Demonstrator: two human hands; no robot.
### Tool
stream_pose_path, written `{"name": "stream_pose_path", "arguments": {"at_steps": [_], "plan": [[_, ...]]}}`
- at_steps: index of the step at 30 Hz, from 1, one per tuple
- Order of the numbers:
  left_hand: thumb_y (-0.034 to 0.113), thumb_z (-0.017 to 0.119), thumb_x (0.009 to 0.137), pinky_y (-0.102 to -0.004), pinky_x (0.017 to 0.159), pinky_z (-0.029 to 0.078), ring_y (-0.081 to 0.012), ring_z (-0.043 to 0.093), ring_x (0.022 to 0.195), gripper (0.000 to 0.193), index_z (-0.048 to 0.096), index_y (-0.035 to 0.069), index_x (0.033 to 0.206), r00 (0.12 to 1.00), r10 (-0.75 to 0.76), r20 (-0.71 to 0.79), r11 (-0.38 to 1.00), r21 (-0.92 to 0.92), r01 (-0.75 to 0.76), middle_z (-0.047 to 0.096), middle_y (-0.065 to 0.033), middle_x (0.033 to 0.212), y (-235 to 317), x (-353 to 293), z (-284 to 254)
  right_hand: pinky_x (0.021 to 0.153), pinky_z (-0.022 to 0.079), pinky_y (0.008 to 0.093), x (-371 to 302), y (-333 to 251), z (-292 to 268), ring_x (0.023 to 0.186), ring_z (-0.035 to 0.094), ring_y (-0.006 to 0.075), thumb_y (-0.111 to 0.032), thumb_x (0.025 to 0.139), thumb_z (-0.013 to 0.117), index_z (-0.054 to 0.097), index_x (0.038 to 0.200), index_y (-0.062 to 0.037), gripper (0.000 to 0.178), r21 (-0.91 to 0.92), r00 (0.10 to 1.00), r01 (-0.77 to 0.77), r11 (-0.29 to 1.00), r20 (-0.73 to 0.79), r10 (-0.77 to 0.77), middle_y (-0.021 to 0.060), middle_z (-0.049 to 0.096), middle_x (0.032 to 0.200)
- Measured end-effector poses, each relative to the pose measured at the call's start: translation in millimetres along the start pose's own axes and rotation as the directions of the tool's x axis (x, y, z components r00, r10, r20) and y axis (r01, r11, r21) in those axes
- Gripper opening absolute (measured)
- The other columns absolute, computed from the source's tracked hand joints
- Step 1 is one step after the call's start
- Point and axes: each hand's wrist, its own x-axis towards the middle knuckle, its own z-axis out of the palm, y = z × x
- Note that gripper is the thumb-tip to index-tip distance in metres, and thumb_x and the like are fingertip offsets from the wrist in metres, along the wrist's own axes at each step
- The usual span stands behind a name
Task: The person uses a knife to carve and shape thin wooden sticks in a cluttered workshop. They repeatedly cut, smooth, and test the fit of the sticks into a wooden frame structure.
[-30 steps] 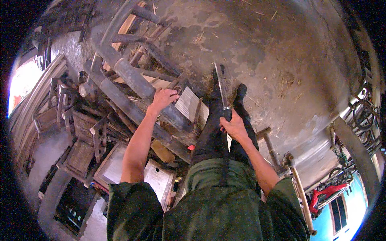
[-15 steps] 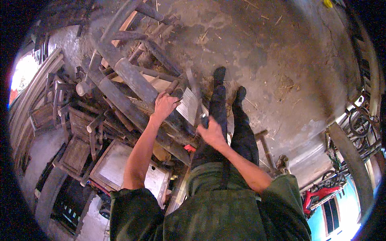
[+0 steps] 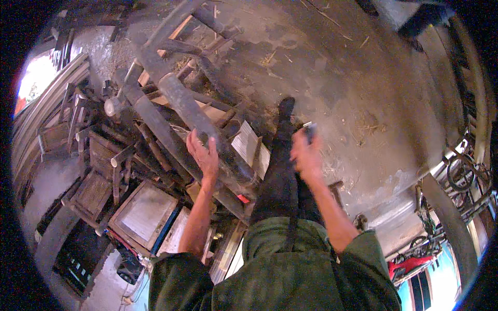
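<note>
**Left hand on the beam, right hand lifted with a tool**

The person stands over a heap of old timber – thick grey beams, slats and broken frames piled on a dusty floor point(image 3: 363, 93). The left hand point(image 3: 205, 155) lies flat against a heavy round beam point(image 3: 192, 111) that slants across the pile, fingers spread and pressing on the wood rather than curled around it; its grip is open, bracing. The arm reaches forward, nearly straight, from a green sleeve at the lower edge.

The right hand point(image 3: 306, 155) is raised in front of the body, above the dark trouser legs and shoes, and is blurred with motion. Its grip is closed on a small dark tool point(image 3: 310, 132) whose end pokes out above the knuckles – too smeared to tell what kind. It hangs apart from the timber, touching nothing.

As far as can be judged, the work on the pile is at an early or middle stage: the beam sits in the heap, wedged among other pieces, and a pale flat board point(image 3: 250, 150) leans just beside it. Nothing looks freed or set aside.
</note>
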Motion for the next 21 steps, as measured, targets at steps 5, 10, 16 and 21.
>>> {"name": "stream_pose_path", "arguments": {"at_steps": [5,10,16,21], "plan": [[0.047,0.042,0.095,-0.0415,0.091,0.041,-0.0352,0.054,0.102,0.064,0.047,-0.009,0.124,0.789,-0.614,0.025,0.686,-0.477,0.549,0.056,-0.0244,0.116,-39.2,-27.3,47.2,0.037,0.035,0.0281,22.1,-32.5,-21.9,0.045,0.045,0.0122,-0.038,0.089,0.053,0.044,0.093,-0.0110,0.029,0.120,0.854,0.391,0.913,-0.418,-0.311,0.0032,0.049,0.060],[0.059,0.035,0.093,-0.0432,0.090,0.041,-0.0374,0.056,0.103,0.075,0.049,-0.008,0.125,0.691,-0.717,0.086,0.635,-0.328,0.700,0.057,-0.0264,0.116,13.6,-11.2,29.9,0.091,0.044,0.0443,-57.3,185.9,94.1,0.104,0.056,0.0450,-0.024,0.077,0.062,0.041,0.126,0.0045,0.061,-0.415,0.903,0.429,0.803,0.189,-0.385,0.0304,0.058,0.107],[0.064,0.035,0.090,-0.0448,0.095,0.039,-0.0394,0.054,0.110,0.083,0.045,-0.009,0.128,0.648,-0.759,0.073,0.588,-0.352,0.728,0.055,-0.0277,0.120,-35.8,-25.5,60.4,0.062,0.047,0.0405,6.4,51.2,18.1,0.067,0.057,0.0285,-0.023,0.081,0.059,0.050,0.096,0.0006,0.030,-0.287,0.947,0.297,0.911,-0.032,-0.319,0.0138,0.058,0.074],[0.061,0.036,0.091,-0.0442,0.095,0.039,-0.0403,0.053,0.109,0.079,0.045,-0.008,0.129,0.718,-0.696,-0.009,0.667,-0.379,0.642,0.054,-0.0273,0.121,3.8,-21.5,40.4,0.052,0.044,0.0334,-17.7,34.9,37.0,0.058,0.054,0.0148,-0.020,0.086,0.056,0.052,0.086,-0.0065,0.014,0.366,0.856,0.359,0.859,-0.495,-0.147,0.0040,0.055,0.065]]}}
